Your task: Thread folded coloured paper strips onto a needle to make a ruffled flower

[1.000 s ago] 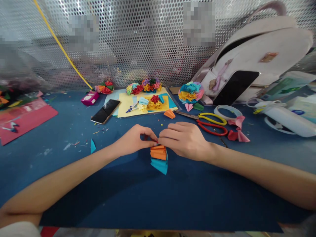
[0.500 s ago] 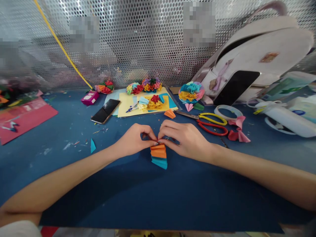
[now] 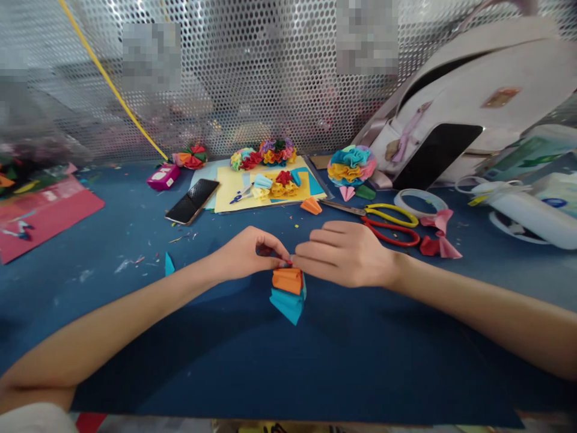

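On the blue mat (image 3: 360,361), near the middle, is a folded paper fan (image 3: 287,297) of orange and teal. The left hand (image 3: 247,252) and the right hand (image 3: 345,254) both are holding its top end tightly between the fingers. Scissors (image 3: 387,224) lie right of the hands, toward the far edge.

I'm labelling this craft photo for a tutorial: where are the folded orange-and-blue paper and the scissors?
Folded orange-and-blue paper (image 3: 287,281): head view, point on the orange pleats.
Red-and-yellow-handled scissors (image 3: 392,207): head view, point on the yellow handle.
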`<control>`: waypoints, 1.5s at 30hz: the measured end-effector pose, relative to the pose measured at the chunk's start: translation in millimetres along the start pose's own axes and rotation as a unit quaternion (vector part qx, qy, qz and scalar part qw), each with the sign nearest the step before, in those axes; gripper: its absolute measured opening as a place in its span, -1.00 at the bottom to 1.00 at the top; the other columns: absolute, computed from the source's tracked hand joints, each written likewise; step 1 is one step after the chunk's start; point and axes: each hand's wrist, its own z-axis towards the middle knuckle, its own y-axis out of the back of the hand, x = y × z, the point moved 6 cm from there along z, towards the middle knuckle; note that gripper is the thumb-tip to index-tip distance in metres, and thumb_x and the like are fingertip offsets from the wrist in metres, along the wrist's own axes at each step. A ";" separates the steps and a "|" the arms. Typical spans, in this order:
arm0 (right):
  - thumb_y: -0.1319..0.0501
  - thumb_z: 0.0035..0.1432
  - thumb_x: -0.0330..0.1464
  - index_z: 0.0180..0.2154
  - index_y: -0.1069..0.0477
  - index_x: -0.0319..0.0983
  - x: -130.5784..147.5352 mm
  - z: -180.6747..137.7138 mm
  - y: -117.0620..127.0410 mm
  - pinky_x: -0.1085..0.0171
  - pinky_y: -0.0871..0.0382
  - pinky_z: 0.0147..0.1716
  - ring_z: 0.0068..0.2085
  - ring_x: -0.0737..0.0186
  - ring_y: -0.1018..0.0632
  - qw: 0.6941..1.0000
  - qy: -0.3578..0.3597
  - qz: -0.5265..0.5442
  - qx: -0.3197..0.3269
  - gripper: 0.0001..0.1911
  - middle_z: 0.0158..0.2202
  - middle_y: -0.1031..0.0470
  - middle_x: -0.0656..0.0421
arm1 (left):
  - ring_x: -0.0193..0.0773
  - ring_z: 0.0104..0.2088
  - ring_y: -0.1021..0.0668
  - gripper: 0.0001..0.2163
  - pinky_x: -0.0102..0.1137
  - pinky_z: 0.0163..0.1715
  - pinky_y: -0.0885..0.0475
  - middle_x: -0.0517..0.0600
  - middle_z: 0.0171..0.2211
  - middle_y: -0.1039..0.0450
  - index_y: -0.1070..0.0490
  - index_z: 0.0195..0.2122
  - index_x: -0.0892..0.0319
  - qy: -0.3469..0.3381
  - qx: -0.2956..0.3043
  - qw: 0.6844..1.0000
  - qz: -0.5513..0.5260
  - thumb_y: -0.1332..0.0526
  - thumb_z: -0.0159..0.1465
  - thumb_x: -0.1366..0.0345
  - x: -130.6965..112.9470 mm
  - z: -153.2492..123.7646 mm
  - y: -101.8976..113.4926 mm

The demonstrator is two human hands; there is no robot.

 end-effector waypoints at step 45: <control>-0.11 0.46 -0.17 -0.37 -0.43 -0.22 -48.4 -53.8 -53.3 0.25 -0.21 -0.22 -0.35 0.28 -0.41 0.865 -0.192 0.425 0.187 -0.63 -0.41 -0.45 0.21 | -0.35 -0.34 -0.55 -0.97 -0.45 -0.27 -0.43 -0.03 -0.35 -0.55 -0.51 -0.35 0.23 -0.143 -0.115 0.978 0.103 -0.29 0.20 0.46 12.0 4.8 14.0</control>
